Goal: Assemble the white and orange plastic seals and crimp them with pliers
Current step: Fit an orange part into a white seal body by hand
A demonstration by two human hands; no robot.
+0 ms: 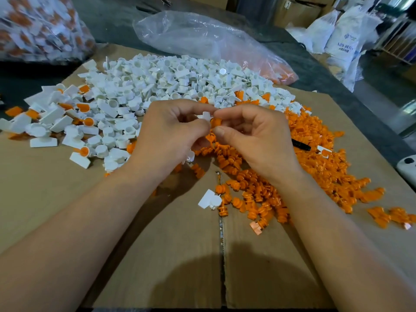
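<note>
Head view: my left grip (171, 134) pinches a white seal body (206, 115), my right grip (254, 140) an orange insert (215, 122), parts touching. Far sack (342, 30) reads "ABS RESIN".

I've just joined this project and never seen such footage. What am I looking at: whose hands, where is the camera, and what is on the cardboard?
No machine here: a person works with bare hands, and the one picture comes from a wide-angle camera worn on their head, looking down. The left hand pinches a white piece and the right hand an orange piece; the two pieces meet at the fingertips, seemingly being pushed together. Underneath is flat cardboard. On it lie a pile of white parts at the back, a pile of orange parts on the right, and some joined seals on the left. A black object lies among the orange parts; whether it is the pliers I cannot tell. A clear plastic bag lies behind.
</note>
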